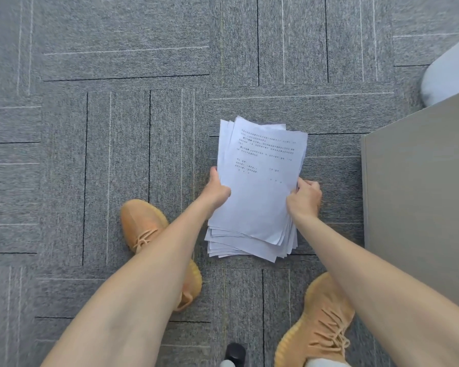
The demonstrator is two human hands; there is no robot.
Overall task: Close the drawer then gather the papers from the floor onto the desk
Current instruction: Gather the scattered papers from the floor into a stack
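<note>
Above the carpet, papers lengthwise away, left hand and right hand fingers gripping its sides.

Around the papers, whose small print is too blurred to read, the left hand hides its fingers beneath the stack, the grey cabinet to the right runs off the frame, and the nearer black object is cut off.
</note>
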